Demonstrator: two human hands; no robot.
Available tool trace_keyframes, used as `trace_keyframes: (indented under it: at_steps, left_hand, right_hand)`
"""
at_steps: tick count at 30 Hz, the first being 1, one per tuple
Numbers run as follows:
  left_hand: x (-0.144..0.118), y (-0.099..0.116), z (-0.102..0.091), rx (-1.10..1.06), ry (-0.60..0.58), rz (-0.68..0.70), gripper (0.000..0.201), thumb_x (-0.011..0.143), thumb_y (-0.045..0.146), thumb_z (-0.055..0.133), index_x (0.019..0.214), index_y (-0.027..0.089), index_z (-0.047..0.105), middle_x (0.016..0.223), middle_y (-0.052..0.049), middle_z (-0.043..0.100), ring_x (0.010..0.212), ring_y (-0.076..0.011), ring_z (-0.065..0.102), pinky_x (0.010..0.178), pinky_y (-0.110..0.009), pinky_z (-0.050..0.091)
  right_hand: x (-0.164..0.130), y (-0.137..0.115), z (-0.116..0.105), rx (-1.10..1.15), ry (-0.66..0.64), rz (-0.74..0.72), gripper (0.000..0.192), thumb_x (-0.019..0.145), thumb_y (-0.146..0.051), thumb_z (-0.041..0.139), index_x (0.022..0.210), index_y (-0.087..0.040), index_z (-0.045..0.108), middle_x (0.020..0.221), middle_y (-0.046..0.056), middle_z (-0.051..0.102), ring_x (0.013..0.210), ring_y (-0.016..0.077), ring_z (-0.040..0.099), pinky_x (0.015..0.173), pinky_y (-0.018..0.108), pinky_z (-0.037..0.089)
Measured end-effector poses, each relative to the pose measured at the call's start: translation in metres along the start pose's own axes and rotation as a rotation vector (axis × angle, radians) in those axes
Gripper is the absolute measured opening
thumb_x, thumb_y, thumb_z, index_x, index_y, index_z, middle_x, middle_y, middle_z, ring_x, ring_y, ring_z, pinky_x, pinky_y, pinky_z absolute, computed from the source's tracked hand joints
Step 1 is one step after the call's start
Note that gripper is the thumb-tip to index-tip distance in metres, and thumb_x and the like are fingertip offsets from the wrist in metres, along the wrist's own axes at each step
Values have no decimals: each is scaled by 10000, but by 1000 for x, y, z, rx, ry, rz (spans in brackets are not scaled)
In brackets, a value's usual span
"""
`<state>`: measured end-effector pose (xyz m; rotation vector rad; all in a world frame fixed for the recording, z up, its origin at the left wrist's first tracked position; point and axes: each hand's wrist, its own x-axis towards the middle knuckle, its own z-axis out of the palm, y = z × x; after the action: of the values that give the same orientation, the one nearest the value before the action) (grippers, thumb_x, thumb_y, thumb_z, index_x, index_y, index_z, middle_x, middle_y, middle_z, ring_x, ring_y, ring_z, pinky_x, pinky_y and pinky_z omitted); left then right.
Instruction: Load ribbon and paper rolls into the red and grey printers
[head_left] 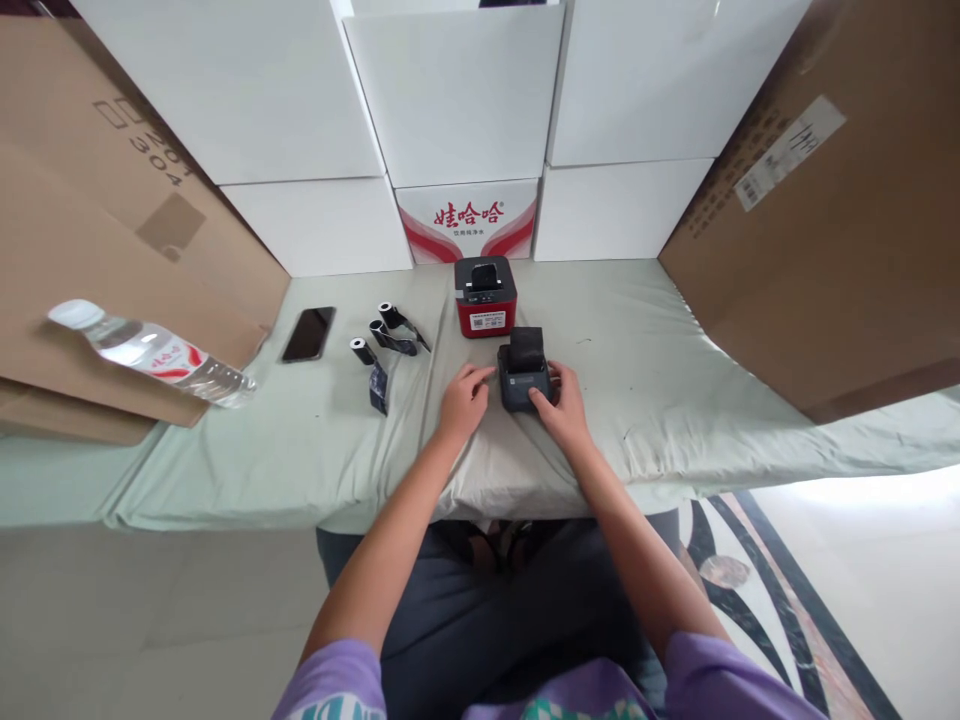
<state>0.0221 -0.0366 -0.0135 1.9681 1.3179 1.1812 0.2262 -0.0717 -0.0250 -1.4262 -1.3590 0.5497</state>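
Observation:
A small dark portable label printer [525, 388] sits on the cloth-covered table in front of me, with a strip of black paper [526, 348] standing up at its top. My right hand [562, 402] grips its right side, thumb on the front face. On the other side is my left hand [463, 402], its index finger stretched toward the printer's left edge and the other fingers partly bent; it holds nothing. Just behind stands a red and black receipt printer [487, 318] with a white label on its front.
Three black paper rolls [361, 350] with loose ends lie to the left, beside a phone [309, 334]. A water bottle [161, 355] is farther left, against a cardboard box [90, 250]. Another large carton [840, 220] borders the right; white boxes [457, 100] wall the back.

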Motion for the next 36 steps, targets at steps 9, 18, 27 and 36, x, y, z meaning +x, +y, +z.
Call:
trace_keyframes:
  at_steps: [9, 18, 27, 36]
  left_hand:
    - [3, -7, 5, -39, -102, 59, 650, 881, 48, 473, 1490, 223, 618, 1280, -122, 614, 1067, -222, 648, 999, -394, 538]
    - [6, -13, -1, -138, -52, 85, 807, 876, 67, 480, 1645, 306, 416, 1486, -76, 631, 1230, -238, 600, 1129, -435, 483]
    - [15, -20, 1, -290, -74, -31, 686, 1046, 282, 448, 1702, 325, 255, 1738, -51, 372, 1587, -241, 370, 1324, -458, 263]
    - [17, -25, 3, -330, -39, -55, 497, 1056, 367, 470, 1533, 229, 508, 1656, -135, 463, 1541, -246, 460, 1309, -456, 327]
  right_hand:
    - [-2, -3, -6, 18, -118, -91, 732, 783, -404, 737, 1449, -225, 488, 1299, 154, 555, 1153, 322, 590, 914, 499, 580]
    - [-5, -1, -6, 37, -212, -148, 819, 818, -468, 733, 1529, -209, 420, 1281, 154, 542, 1028, 283, 600, 902, 494, 577]
    - [-8, -3, -5, 67, -287, -171, 855, 858, -526, 731, 1585, -270, 361, 1411, 171, 584, 815, 199, 598, 881, 476, 580]
    - [-7, -4, -6, 71, -300, -154, 859, 847, -509, 743, 1582, -247, 382, 1416, 179, 593, 812, 196, 614, 858, 455, 586]
